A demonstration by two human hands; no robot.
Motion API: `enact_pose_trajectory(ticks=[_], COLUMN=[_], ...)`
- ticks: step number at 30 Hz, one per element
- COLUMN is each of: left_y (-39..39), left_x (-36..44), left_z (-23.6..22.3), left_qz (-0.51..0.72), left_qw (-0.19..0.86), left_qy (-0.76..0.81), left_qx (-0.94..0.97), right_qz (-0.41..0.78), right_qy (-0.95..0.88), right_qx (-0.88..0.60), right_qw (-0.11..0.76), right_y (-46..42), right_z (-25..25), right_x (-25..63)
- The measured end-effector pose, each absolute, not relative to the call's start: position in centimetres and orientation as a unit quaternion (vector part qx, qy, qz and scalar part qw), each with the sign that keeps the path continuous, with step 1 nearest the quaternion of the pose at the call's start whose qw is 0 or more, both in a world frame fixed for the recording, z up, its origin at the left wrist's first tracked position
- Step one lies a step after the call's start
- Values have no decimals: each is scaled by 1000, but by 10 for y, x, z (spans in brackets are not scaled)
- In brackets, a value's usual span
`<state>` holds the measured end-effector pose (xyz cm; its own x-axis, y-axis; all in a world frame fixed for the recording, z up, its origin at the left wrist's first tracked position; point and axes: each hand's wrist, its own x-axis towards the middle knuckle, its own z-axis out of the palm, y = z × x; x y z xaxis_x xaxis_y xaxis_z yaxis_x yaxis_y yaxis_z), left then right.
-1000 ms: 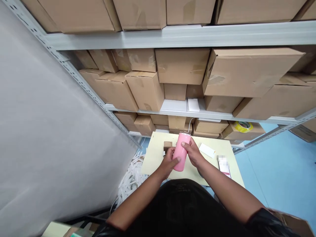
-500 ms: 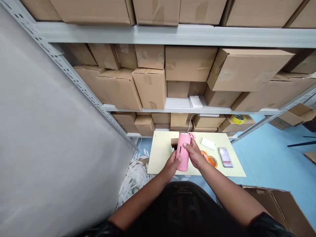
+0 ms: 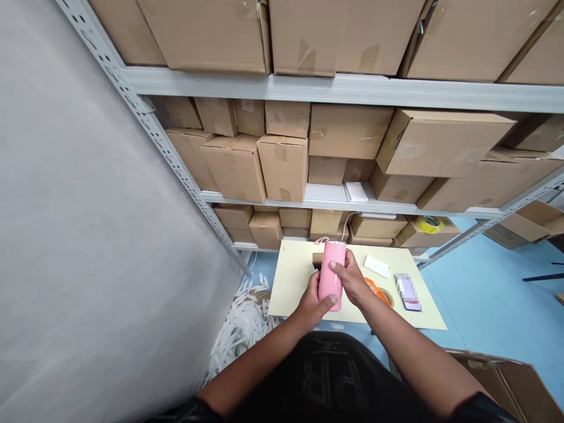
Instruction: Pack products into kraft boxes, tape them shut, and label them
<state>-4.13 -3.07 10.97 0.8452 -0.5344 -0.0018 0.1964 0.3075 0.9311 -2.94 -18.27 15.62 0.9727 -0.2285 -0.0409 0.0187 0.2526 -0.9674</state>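
Observation:
Between my hands is a pink cylindrical bottle [image 3: 333,281] with a thin pink strap at its top, held nearly upright over the cream table [image 3: 288,264]. My left hand [image 3: 314,304] is wrapped round its lower part, thumb across the front. My right hand [image 3: 351,276] grips the upper right side, its thumb pressed on the front. A small open brown box [image 3: 316,260] stands behind the bottle, mostly hidden. To the right of my right hand lie an orange tape dispenser [image 3: 374,288] with a tape roll, a white box [image 3: 377,267] and a phone with a blurred screen [image 3: 409,292].
A metal shelf rack [image 3: 264,88] full of cardboard boxes [image 3: 352,130] rises behind the table. Yellow tape [image 3: 429,224] sits on a lower box. White paper strips [image 3: 242,323] heap on the floor by the wall. An open carton [image 3: 497,382] stands at lower right.
The bottle has been turned in my hands: the dark mark on its front is out of sight, and the strap has gone from its right side to its left. The camera view has shifted.

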Motion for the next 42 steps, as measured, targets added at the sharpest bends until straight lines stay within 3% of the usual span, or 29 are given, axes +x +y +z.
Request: enact_pose_trajectory(ticks=[8, 15, 21, 28, 34, 42], left_y=[-30, -43, -38, -37, -33, -17], left_x=[-47, -47, -51, -47, -49, -37], left_z=[109, 106, 118, 132, 139, 124], left_qz=[-319, -182, -324, -443, -352, -382], left_qw=[816, 784, 825, 778, 755, 807], left_qy=[-145, -126, -99, -62, -73, -121], left_qx=[460, 580, 453, 441, 548, 433], right_qz=[28, -126, 11, 12, -61, -33], right_qy=[51, 111, 67, 201, 193, 97], right_qx=[-567, -619, -575, -508, -536, -532], right_qw=[821, 768, 815, 838, 819, 841], right_y=[-191, -190, -193, -192, -185, -186], right_z=[157, 153, 153, 152, 143, 155], right_x=[-39, -40, -54, -46, -49, -42])
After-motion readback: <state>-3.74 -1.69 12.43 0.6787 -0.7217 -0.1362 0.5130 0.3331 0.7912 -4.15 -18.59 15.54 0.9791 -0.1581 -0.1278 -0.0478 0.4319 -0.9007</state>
